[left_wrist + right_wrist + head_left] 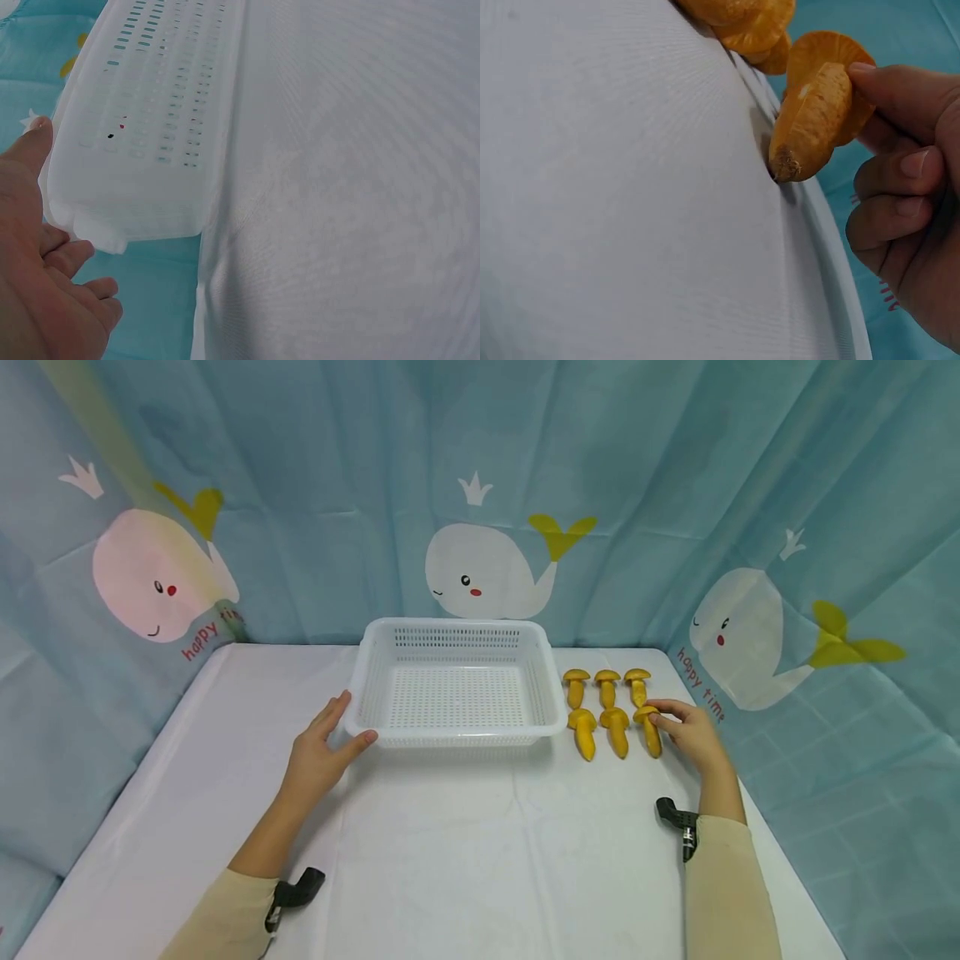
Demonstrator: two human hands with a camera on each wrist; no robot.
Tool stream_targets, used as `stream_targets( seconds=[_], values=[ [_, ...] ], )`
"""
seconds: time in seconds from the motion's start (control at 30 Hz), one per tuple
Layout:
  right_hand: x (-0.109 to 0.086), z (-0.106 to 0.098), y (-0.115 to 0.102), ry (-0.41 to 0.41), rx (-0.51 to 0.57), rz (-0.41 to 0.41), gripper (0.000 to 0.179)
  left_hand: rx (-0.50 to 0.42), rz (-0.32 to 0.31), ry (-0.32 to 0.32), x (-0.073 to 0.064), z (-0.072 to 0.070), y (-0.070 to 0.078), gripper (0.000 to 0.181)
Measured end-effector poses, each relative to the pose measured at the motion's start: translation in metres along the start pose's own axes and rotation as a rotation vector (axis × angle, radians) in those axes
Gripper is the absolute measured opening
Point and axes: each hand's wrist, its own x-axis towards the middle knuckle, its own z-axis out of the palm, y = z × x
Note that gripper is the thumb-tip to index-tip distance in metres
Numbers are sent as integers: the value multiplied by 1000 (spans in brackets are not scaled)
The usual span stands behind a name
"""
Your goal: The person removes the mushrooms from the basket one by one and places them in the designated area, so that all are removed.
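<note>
A white plastic basket [457, 739] with perforated walls and floor stands toward the back of the table. My left hand [322, 747] rests at its near left corner, thumb and forefinger spread at the rim. In the left wrist view, the thumb [37, 142] lies along the rim and the other fingers sit loosely by the corner. With thumb and forefinger, my right hand [693, 735] pinches the cap of a yellow mushroom [814, 124], whose stem points toward the front of the table. This one is at the right end of the nearer row of mushrooms.
Beside the held one lie more yellow mushrooms [617, 731] in two short rows, right of the basket. A white cloth [450, 852] covers the table. Blue curtains [337, 527] with whale prints hang behind and on both sides.
</note>
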Motion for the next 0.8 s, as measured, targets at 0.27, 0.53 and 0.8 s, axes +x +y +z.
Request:
stream_targets(
  seconds=[0.27,0.53,0.8],
  values=[
    [0,-2,-2,30,-9,31,43,10,-2,-7,0,0,0,91],
    [3,-1,-1,-5,-69,-26,41,3,-7,-9,1,1,-2,91],
    [4,2,1,-10,-58,17,41,-1,-5,-16,0,0,0,90]
  ],
)
